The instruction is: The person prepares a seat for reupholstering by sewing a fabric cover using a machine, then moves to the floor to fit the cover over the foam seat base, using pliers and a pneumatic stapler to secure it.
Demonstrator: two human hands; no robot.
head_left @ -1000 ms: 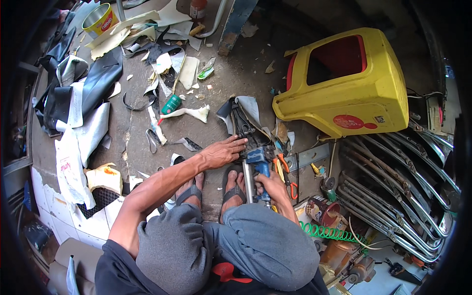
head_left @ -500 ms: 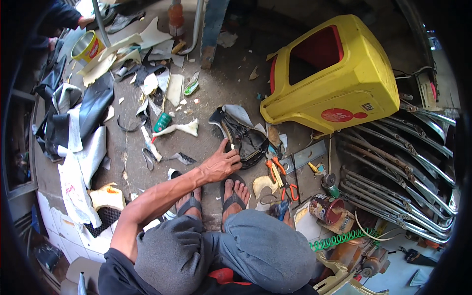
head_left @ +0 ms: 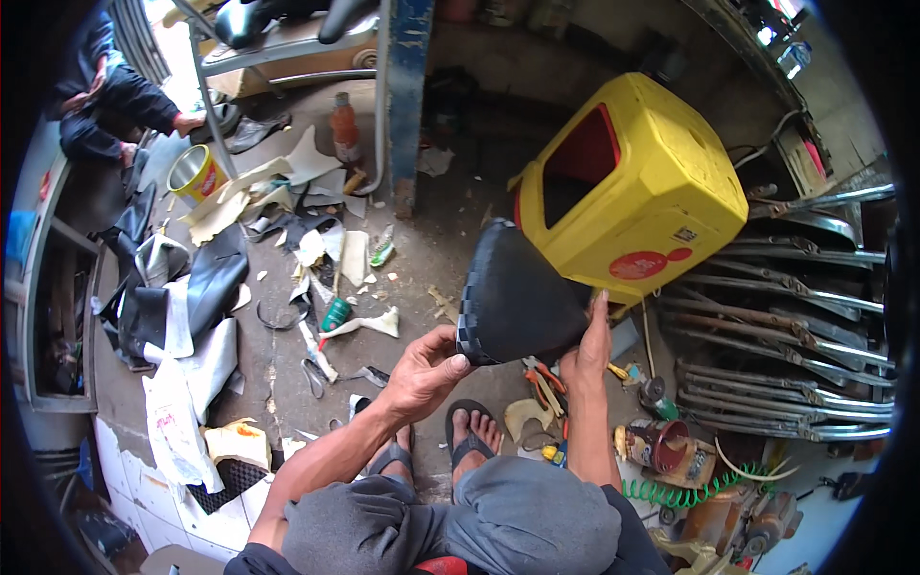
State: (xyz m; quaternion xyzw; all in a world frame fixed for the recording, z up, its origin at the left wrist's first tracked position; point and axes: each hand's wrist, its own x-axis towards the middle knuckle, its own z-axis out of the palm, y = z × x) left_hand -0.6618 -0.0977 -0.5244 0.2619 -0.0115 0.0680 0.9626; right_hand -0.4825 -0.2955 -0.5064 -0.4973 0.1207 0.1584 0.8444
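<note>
Both bare hands hold up a black seat (head_left: 522,297) just right of the middle of the view, over a littered floor (head_left: 417,264). The left hand (head_left: 426,369), toward 7 o'clock, grips the seat's rim with its thumb pressed on the near corner, beside a black-and-white checkered band; the right hand (head_left: 589,340), toward 4 o'clock, clasps the opposite edge, thumb upright, its fingers partly hidden behind. At 2 o'clock lies a yellow plastic shell (head_left: 661,182) with a red-rimmed opening, marked by a red oval decal (head_left: 638,264) with pale characters, a smaller red spot beside it and a little dark-and-white sticker (head_left: 684,234). At 10 o'clock a yellow tub (head_left: 196,177) bears a red printed label, while a person (head_left: 96,96) sits farther out in that same direction. Near 9 o'clock a green container (head_left: 335,313) lies among scraps; at 8 o'clock a white bag (head_left: 177,422) shows red lettering along its side. Orange-handled pliers (head_left: 546,379) rest between 4 and 5 o'clock, with a dark red can (head_left: 656,446) with a printed wrap farther out at 4. Chromed metal frames (head_left: 786,355) are stacked at 3 o'clock.
</note>
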